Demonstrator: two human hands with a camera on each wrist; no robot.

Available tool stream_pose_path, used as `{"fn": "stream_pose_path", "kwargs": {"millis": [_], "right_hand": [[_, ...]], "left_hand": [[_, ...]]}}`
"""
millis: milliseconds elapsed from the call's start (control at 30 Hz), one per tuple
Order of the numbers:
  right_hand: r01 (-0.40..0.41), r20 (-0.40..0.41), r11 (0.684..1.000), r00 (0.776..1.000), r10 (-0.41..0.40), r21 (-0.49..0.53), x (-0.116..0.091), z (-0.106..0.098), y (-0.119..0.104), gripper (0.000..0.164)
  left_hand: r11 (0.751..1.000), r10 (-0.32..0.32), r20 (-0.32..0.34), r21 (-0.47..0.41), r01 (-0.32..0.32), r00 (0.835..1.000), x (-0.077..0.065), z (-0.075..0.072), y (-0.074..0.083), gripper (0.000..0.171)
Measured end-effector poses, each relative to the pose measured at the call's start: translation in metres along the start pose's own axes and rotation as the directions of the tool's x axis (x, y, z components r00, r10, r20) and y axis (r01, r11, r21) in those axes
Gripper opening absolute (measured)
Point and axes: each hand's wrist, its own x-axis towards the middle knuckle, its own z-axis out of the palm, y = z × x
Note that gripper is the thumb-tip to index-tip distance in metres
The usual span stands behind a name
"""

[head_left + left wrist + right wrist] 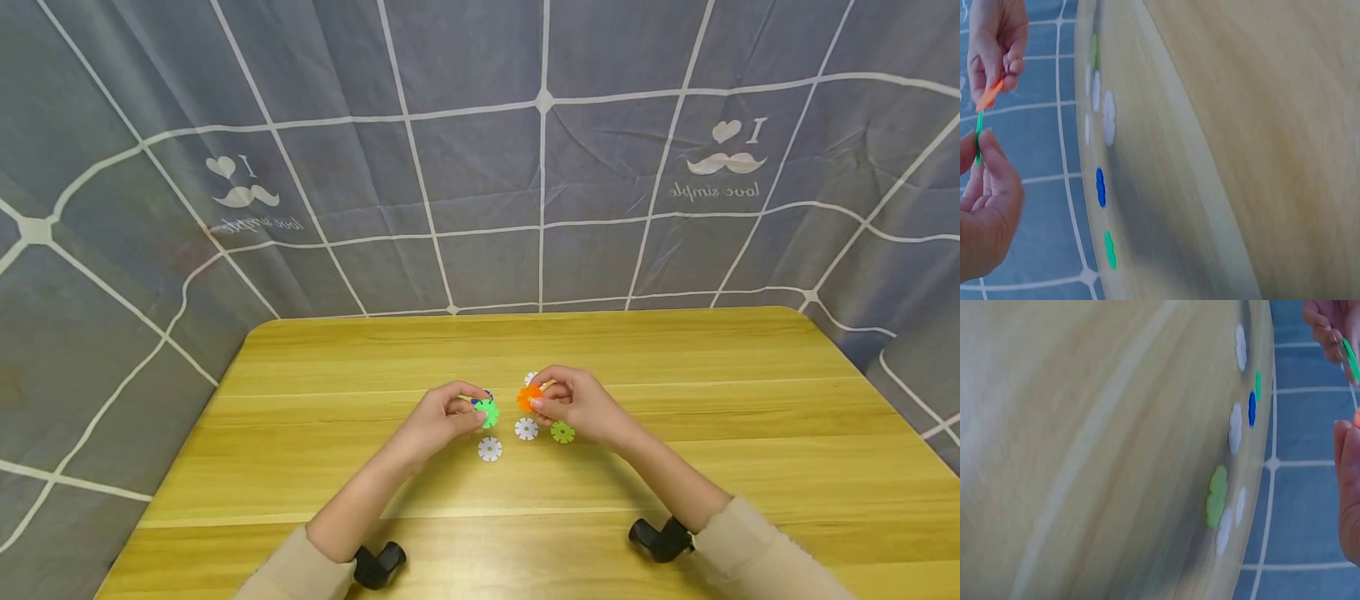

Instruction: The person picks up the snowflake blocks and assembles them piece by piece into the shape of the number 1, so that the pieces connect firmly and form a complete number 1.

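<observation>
My left hand (442, 417) pinches a bright green notched plastic disc (487, 414) between thumb and fingers, above the table. Across from it, my right hand (588, 408) pinches an orange notched disc (528, 399). A small gap parts the two discs in the head view. Below the hands lie white discs (527, 428) and a yellow-green disc (562, 432). Mostly behind the left hand in the head view is a blue disc (1100, 187), which shows fully in the left wrist view. Another green disc (1110, 250) lies near it.
The discs rest on a wood-grain table (300, 467). A grey curtain with white lines (480, 183) hangs along its back and sides. Black devices (378, 565) are strapped at both wrists, by the beige sleeves (757, 542).
</observation>
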Motion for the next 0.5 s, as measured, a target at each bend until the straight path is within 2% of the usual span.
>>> {"fn": "stream_pose_path", "kwargs": {"millis": [267,500], "right_hand": [[0.041,0.011,0.999,0.999,-0.042,0.009,-0.009,0.013,-0.006,0.016],[0.047,0.014,0.998,0.999,-0.048,0.049,-0.014,0.019,-0.010,0.014]], "left_hand": [[0.990,-0.042,0.023,-0.132,0.045,0.999,-0.008,0.013,0.004,0.029],[0.976,-0.036,0.022,-0.214,0.040,0.999,-0.012,0.019,0.004,0.031]]}}
